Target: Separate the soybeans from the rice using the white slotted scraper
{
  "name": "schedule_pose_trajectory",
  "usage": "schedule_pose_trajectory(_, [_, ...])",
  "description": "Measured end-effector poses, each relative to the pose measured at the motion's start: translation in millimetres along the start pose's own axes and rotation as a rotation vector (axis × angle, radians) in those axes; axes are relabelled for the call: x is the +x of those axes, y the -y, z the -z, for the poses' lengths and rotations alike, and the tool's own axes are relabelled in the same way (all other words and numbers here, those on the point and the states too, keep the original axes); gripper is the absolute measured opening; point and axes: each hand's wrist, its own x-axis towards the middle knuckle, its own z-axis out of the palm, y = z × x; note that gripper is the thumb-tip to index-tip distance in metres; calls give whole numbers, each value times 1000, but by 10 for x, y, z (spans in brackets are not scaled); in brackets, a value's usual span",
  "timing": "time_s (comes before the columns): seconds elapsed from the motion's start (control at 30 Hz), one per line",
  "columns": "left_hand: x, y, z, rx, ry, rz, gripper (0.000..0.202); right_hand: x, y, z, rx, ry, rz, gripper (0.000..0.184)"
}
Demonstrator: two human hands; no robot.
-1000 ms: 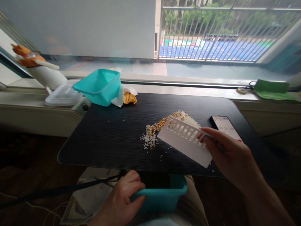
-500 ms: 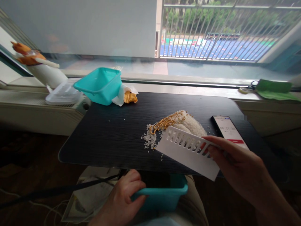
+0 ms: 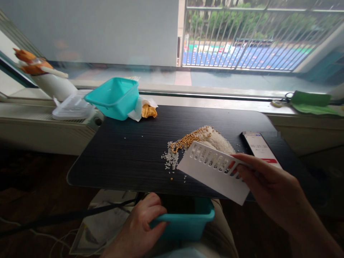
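Beyond your counter (image 3: 120, 161), the window (image 3: 113, 32) spans the view. The lower tub (image 3: 185, 227), turquoise, sits below the counter's near edge, over your lap; your left hand (image 3: 149, 216) has its grip closed on the rim at its left end. The upper tub (image 3: 118, 111), also turquoise, stands at the counter's far left corner. Your right hand (image 3: 268, 186) has its grip pinching the white card (image 3: 212, 175) by its slotted edge, tilted over the counter's near part; you cannot tell whether it touches the surface. Just beyond the card lies the rice (image 3: 221, 141), heaped, with the phone (image 3: 260, 147) to its right. The yellow beans (image 3: 185, 140) trail leftward off the heap, and one loose bean (image 3: 171, 178) rests nearer you.
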Motion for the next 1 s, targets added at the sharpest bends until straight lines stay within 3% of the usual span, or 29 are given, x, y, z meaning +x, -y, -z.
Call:
schedule_pose_trajectory(0.3, [-37,28,84,-53,-12,-7,21,-237,10,-53,160,26,-182,22])
schedule_pose_trajectory(0.53, [-138,172,242,-24,-109,-58,22,-330,223,-455,354,-44,-380,21])
schedule_pose_trajectory(0.73, [-143,198,282,-11,-109,-82,21,-377,313,-819,365,-104,-362,25])
schedule_pose_trajectory(0.87, [-148,216,271,-31,-111,-79,21,-433,301,-799,250,-5,-294,24])
schedule_pose_trajectory(1.0, [-145,239,238,-39,-140,-95,21,-447,310,-750,225,65,-332,22])
